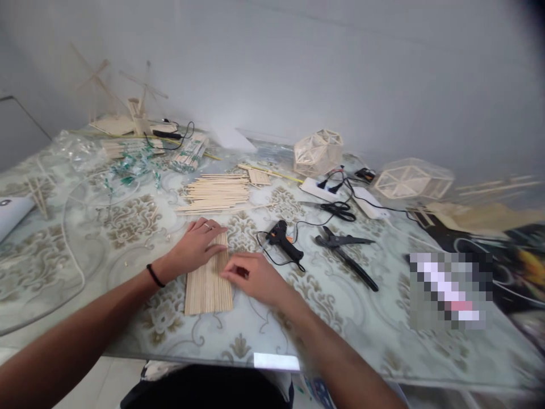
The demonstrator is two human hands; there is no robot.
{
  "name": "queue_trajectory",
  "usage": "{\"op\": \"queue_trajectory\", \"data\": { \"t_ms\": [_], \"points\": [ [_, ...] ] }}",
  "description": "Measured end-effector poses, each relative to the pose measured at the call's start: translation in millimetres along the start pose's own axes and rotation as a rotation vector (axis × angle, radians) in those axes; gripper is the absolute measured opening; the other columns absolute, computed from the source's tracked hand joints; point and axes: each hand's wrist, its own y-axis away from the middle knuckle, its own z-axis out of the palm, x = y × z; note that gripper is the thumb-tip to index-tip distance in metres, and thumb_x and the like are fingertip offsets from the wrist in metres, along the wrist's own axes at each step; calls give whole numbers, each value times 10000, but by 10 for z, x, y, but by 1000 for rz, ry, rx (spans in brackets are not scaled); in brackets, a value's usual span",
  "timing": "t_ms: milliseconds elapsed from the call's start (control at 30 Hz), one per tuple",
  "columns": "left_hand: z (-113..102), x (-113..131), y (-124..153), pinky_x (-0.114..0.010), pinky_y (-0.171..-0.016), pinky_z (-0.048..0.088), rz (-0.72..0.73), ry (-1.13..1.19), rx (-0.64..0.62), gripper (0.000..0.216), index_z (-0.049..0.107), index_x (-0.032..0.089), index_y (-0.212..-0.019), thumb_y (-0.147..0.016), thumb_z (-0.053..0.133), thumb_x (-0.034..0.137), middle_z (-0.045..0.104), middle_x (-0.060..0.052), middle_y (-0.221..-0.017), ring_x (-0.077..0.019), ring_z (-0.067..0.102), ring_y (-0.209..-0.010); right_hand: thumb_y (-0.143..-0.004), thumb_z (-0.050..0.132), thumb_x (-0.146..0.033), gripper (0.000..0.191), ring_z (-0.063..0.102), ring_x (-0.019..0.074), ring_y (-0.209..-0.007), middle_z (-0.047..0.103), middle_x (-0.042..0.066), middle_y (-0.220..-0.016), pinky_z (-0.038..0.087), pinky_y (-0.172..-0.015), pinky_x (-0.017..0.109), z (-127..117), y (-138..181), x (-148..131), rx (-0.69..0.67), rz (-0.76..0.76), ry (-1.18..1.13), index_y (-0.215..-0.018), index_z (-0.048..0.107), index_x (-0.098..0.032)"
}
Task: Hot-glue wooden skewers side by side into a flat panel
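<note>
**Two hands on a mat of wooden sticks**

A flat mat of thin wooden sticks (208,289) is lying on the table (340,324), close to the near edge and right in front of the person. The sticks are pale and are sitting side by side with no gaps. Together they are making a neat rectangle, with its long side pointing from 6 o'clock to 12 o'clock.

The left hand (196,245) is reaching in from 8 o'clock. It is resting palm down on the far end of the mat, with its fingers straight and a little apart, gripping nothing. A black band (154,275) is sitting around its wrist.

The right hand (255,278) is reaching in from 4 o'clock and is touching the mat's right edge. Its fingers are curled in with the tips at that edge. I cannot tell if they are pinching a stick or only pushing on it.

A black glue gun (283,238) is lying at 2 o'clock from the mat, near the right hand but not touching it. Black pliers (344,255) are lying farther out toward 3 o'clock. A loose pile of sticks (217,193) is lying at 12 o'clock, past the left fingertips.
</note>
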Motion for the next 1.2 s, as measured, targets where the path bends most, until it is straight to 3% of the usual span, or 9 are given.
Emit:
{"op": "queue_trajectory", "data": {
  "t_ms": [133, 233, 300, 367, 500, 700, 833, 1000, 1200],
  "points": [
    [25, -8, -8, -483, -1030, 418, 23, 11, -5, 401, 636, 264, -1368, -1030, 530, 451, 672, -97, -1310, -292, 542, -1233, -947, 606, -237, 278, 458, 121, -564, 570, -36, -623, 343, -591, 270, -130, -30, 22, 210, 32, 6, -673, 598, -195],
    [12, -26, -4, -490, -1043, 398, 47, 14, -21, 472, 605, 278, -1407, -1024, 505, 536, 651, -101, -1337, -295, 531, -1251, -975, 521, -252, 409, 405, 116, -511, 477, -50, -525, 306, -564, 283, -187, -35, 73, 273, 65, 15, -570, 488, -207],
    [-2, -35, 4, -508, -1050, 384, 72, 7, -50, 574, 568, 285, -1445, -985, 526, 625, 620, -117, -1374, -313, 513, -1276, -995, 510, -297, 430, 421, 117, -505, 492, -49, -519, 317, -566, 282, -184, -43, 99, 283, 74, 4, -575, 503, -206],
    [-20, -40, 11, -534, -1067, 365, 91, -3, -90, 666, 537, 289, -1471, -943, 543, 694, 585, -131, -1412, -331, 489, -1307, -993, 543, -337, 395, 471, 124, -533, 552, -40, -558, 350, -586, 276, -156, -56, 106, 281, 69, -17, -622, 572, -203],
    [-65, -37, 9, -570, -1103, 338, 88, 1, -155, 738, 522, 288, -1482, -908, 539, 751, 550, -144, -1446, -349, 460, -1347, -902, 673, -329, 118, 524, 132, -593, 634, -38, -708, 400, -606, 264, -97, -76, 100, 370, 76, -69, -869, 677, -215],
    [-109, -21, 14, -601, -1178, 291, 115, 38, -180, 812, 511, 266, -1504, -874, 562, 776, 526, -154, -1492, -373, 431, -1406, -978, 564, -451, 437, 410, 128, -515, 432, -61, -528, 340, -555, 285, -126, -70, 166, 582, 131, -89, -610, 497, -225],
    [-90, -35, 36, -616, -1237, 221, 153, 29, -164, 806, 484, 253, -1532, -901, 546, 750, 497, -168, -1540, -374, 398, -1461, -927, 625, -422, 255, 419, 131, -550, 457, -71, -592, 351, -568, 275, -142, -81, 214, 638, 115, -94, -777, 562, -225],
    [-88, -46, 51, -628, -1257, 185, 151, -5, -161, 855, 435, 272, -1565, -890, 516, 791, 466, -176, -1588, -366, 359, -1512, -939, 591, -406, 422, 320, 117, -532, 330, -82, -552, 303, -555, 275, -114, -86, 193, 667, 82, -64, -621, 364, -244],
    [-133, -10, 65, -640, -1282, 104, 181, -1, -264, 992, 325, 287, -1625, -835, 513, 856, 280, -160, -1712, -371, 213, -1597, -889, 558, -291, 413, 255, 109, -533, 241, -97, -572, 271, -554, 269, -109, -90, 196, 801, 45, 1, -650, 223, -263]
  ]
}}
